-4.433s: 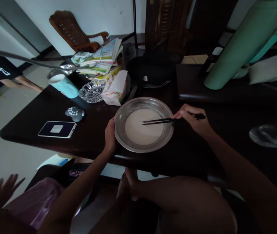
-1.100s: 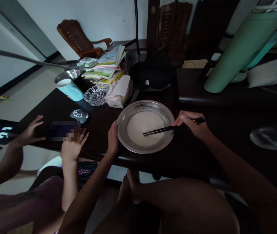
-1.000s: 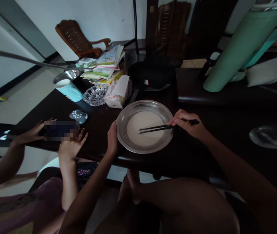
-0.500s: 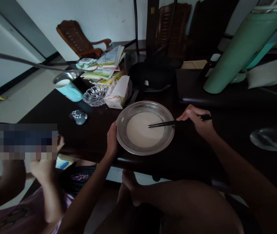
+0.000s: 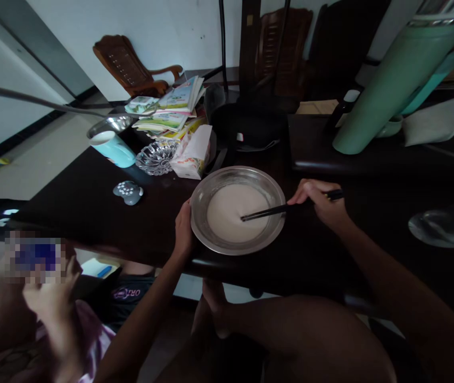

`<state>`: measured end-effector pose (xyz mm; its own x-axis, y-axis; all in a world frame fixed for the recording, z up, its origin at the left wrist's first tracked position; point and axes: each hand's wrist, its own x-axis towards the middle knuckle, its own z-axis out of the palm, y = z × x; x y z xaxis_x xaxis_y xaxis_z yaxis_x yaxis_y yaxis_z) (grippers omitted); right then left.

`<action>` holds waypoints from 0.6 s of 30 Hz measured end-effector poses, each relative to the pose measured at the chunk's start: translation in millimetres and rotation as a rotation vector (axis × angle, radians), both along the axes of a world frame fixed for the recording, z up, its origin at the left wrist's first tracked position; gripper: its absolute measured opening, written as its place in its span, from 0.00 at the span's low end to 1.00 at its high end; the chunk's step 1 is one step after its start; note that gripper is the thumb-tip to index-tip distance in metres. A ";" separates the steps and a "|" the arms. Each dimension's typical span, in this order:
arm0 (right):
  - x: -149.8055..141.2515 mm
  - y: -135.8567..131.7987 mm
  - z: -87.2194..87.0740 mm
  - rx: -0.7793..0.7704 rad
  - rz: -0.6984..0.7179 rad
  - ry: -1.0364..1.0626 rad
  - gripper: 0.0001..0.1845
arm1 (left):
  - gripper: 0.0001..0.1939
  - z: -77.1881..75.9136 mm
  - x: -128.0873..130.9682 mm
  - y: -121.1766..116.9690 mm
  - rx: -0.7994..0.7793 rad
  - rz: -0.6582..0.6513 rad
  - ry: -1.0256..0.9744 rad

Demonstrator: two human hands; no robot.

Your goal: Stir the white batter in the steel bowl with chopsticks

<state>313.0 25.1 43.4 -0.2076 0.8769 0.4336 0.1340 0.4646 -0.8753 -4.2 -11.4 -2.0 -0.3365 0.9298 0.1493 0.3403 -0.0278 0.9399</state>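
Observation:
A wide metal bowl stands near the front edge of the dark table, with a pale, creamy liquid inside. My left hand grips the bowl's left side, fingers against the outer wall. On the other side, my right hand is closed around a pair of black chopsticks. They slant down to the left over the bowl's right rim, and their tips dip into the liquid near its middle.
Behind the bowl are a tissue box, a glass dish, a light-blue cup and stacked booklets. A grey paw-shaped object lies left. A tall green flask stands back right. Another person's hands hold a blurred object at lower left.
The chopstick tips have shifted toward the front and slightly left within the liquid. My left hand and the bowl stay nearly still. The other person's hands and held object have dropped lower.

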 end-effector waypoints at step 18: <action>-0.8 -0.7 -0.4 0.069 -0.052 -0.133 0.14 | 0.25 -0.6 -0.8 -0.2 -0.013 0.025 -0.009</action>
<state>312.2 24.4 43.0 -0.2227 0.8568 0.4651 0.2722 0.5128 -0.8142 -5.1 -11.6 -2.5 -0.3612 0.9228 0.1343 0.3321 -0.0073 0.9432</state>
